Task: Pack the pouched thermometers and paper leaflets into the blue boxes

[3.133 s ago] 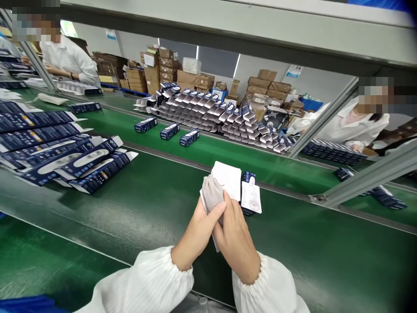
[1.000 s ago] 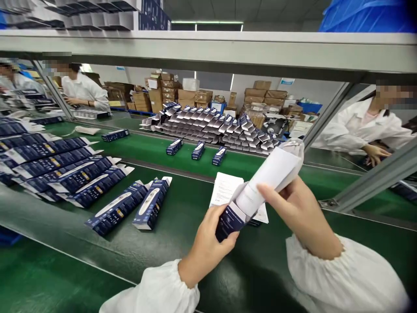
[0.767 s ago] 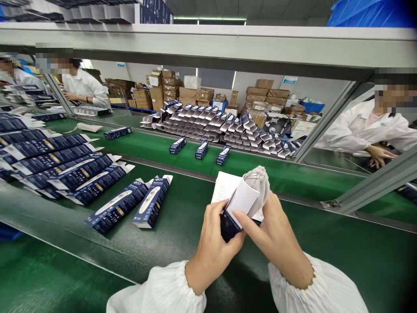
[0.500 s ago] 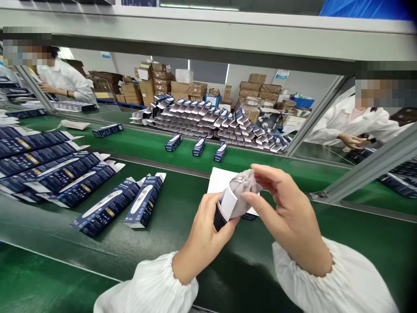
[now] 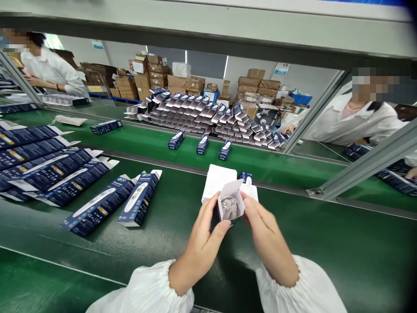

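My left hand (image 5: 203,234) is closed around the left side of a small dark carton (image 5: 241,210) whose open white end faces me. A grey pouch (image 5: 229,208) sits down inside that carton, its gathered top showing. My right hand (image 5: 265,232) grips the carton's right side, fingers near the raised white flap (image 5: 230,189). Just behind the carton lie a stack of white paper sheets (image 5: 219,176) and another blue box (image 5: 246,177), both partly covered by my hands and the carton.
Two blue cartons (image 5: 139,200) with open flaps lie left of my hands, beside a pile of similar ones (image 5: 61,174). Several closed boxes (image 5: 176,140) stand on the green conveyor (image 5: 146,141). Beyond is a large carton stack (image 5: 195,115). Co-workers in white sit at both sides; a metal post (image 5: 345,152) rises right.
The grey pouch has gone from sticking out of the carton to sitting inside it. My right hand has moved left and down, from the pouch to the carton's side.
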Demonstrator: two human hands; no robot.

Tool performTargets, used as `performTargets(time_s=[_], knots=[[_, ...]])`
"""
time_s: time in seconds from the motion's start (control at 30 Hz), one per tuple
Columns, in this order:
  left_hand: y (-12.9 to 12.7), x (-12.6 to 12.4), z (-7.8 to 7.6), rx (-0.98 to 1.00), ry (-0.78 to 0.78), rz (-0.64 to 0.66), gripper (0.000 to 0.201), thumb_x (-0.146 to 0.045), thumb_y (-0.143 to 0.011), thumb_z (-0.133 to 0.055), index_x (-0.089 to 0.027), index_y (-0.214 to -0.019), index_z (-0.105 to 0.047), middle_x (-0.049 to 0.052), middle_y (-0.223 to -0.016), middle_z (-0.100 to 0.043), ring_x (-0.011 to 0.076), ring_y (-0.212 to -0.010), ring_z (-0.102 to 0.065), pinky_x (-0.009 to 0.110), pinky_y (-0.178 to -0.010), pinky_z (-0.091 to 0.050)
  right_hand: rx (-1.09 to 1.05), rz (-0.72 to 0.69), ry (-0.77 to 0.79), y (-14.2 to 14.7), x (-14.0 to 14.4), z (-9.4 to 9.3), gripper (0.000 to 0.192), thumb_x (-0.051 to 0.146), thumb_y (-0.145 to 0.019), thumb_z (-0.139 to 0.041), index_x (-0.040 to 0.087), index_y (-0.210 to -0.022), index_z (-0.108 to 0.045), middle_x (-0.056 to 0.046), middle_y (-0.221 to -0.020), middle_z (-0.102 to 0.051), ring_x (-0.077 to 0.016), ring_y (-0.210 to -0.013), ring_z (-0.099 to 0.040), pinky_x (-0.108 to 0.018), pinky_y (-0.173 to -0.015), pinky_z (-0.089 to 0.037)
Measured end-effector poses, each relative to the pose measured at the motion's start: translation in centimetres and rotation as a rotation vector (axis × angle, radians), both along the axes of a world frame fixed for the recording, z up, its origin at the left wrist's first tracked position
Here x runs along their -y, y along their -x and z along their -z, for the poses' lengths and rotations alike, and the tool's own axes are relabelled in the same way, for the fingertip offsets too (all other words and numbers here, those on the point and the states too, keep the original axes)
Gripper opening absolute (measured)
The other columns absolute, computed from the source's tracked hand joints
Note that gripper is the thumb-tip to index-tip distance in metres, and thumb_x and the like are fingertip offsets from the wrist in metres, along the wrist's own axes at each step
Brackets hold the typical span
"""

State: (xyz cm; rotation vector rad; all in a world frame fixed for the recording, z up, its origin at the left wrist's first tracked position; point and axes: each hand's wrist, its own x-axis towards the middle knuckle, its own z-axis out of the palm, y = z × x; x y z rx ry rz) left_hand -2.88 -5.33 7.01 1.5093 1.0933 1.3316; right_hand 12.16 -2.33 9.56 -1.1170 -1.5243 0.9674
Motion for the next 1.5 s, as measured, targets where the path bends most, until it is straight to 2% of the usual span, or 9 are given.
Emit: performTargets(time_s=[0.13, 0.4, 0.57, 0.7, 0.83, 1.0, 1.2, 1.4, 1.5], knots=[[-1.5, -0.1, 0.0, 0.229, 0.105, 0.040, 0.044, -0.040, -0.098, -0.027, -0.031, -0.142, -0.028, 0.001, -0.151, -0.028, 0.0185, -0.140, -0.024, 0.037, -0.117, -0.022, -0.206, -0.037, 0.144, 1.2, 0.6, 1.9, 0.041, 0.045, -0.096, -0.042, 0.025, -0.132, -0.048, -0.006, -0.139, -0.047, -0.0244, -0.128, -0.043, -0.041, -0.101, -0.045], [-1.2, -1.8, -2.0, 0.357, 0.198, 0.089, 0.047, -0.007, -0.082, -0.039, -0.028, -0.124, -0.040, 0.001, -0.130, -0.050, 0.0158, -0.123, -0.046, 0.033, -0.103, -0.041, -0.136, -0.154, 0.016, 1.7, 0.0, -0.1, 0.028, 0.027, -0.092, -0.047, 0.026, -0.120, -0.048, -0.004, -0.118, -0.058, -0.0189, -0.110, -0.056, -0.034, -0.094, -0.049], [0.3, -1.9, -2.9, 0.135, 0.068, 0.172, 0.040, -0.005, -0.081, -0.042, -0.028, -0.113, -0.045, 0.002, -0.119, -0.053, 0.0166, -0.111, -0.053, 0.033, -0.092, -0.048, 0.026, -0.242, -0.253, -0.2, -1.2, -0.2, 0.023, 0.023, -0.089, -0.055, 0.025, -0.112, -0.055, -0.007, -0.121, -0.058, -0.0224, -0.112, -0.056, -0.041, -0.095, -0.048], [2.3, -1.8, -3.2, -0.374, -0.321, 0.053, 0.021, -0.015, -0.087, -0.051, -0.026, -0.104, -0.055, 0.004, -0.113, -0.056, 0.0209, -0.117, -0.047, 0.041, -0.100, -0.040, 0.333, -0.270, -0.515, -2.1, -1.5, -1.1, 0.027, 0.028, -0.089, -0.061, 0.025, -0.115, -0.060, -0.009, -0.120, -0.061, -0.0253, -0.113, -0.056, -0.044, -0.096, -0.049], [3.8, -1.6, -2.3, -0.592, -0.542, 0.019, 0.038, -0.023, -0.083, -0.064, -0.029, -0.119, -0.053, 0.003, -0.118, -0.059, 0.0230, -0.121, -0.043, 0.043, -0.103, -0.039, 0.393, -0.300, -0.591, -2.5, -1.0, -0.9, 0.044, 0.033, -0.089, -0.061, 0.025, -0.131, -0.052, -0.010, -0.129, -0.056, -0.0264, -0.118, -0.053, -0.044, -0.099, -0.048], [3.0, -0.9, -1.9, -0.541, -0.495, -0.019, 0.037, -0.013, -0.087, -0.056, -0.028, -0.121, -0.053, 0.003, -0.124, -0.058, 0.0203, -0.123, -0.045, 0.042, -0.104, -0.040, 0.381, -0.184, -0.583, -1.9, -0.3, -0.1, 0.041, 0.022, -0.092, -0.057, 0.028, -0.131, -0.052, -0.007, -0.131, -0.055, -0.0251, -0.119, -0.053, -0.045, -0.102, -0.046], [1.6, -0.4, -2.9, -0.263, -0.253, -0.072, 0.011, -0.019, -0.088, -0.056, -0.024, -0.097, -0.058, 0.005, -0.110, -0.060, 0.0177, -0.106, -0.058, 0.028, -0.076, -0.055, 0.329, -0.153, -0.464, -1.7, 0.3, -1.1, 0.014, 0.022, -0.091, -0.058, 0.024, -0.105, -0.060, -0.007, -0.124, -0.060, -0.0236, -0.113, -0.058, -0.041, -0.096, -0.051], [2.4, -0.3, -1.8, -0.516, -0.576, -0.103, 0.026, -0.008, -0.083, -0.059, -0.028, -0.099, -0.060, 0.003, -0.117, -0.058, 0.0214, -0.120, -0.048, 0.043, -0.099, -0.044, 0.459, -0.257, -0.664, -2.3, 0.1, -1.0, 0.021, 0.014, -0.092, -0.051, 0.024, -0.109, -0.058, -0.011, -0.133, -0.053, -0.0255, -0.123, -0.049, -0.046, -0.097, -0.050], [2.0, -0.4, -1.1, -0.387, -0.384, -0.147, 0.032, -0.016, -0.082, -0.062, -0.029, -0.111, -0.055, 0.005, -0.136, -0.044, 0.0247, -0.128, -0.041, 0.046, -0.103, -0.042, 0.488, -0.292, -0.702, -2.7, -0.3, -0.9, 0.023, 0.013, -0.092, -0.050, 0.024, -0.111, -0.058, -0.010, -0.135, -0.051, -0.0257, -0.125, -0.047, -0.048, -0.099, -0.049]])
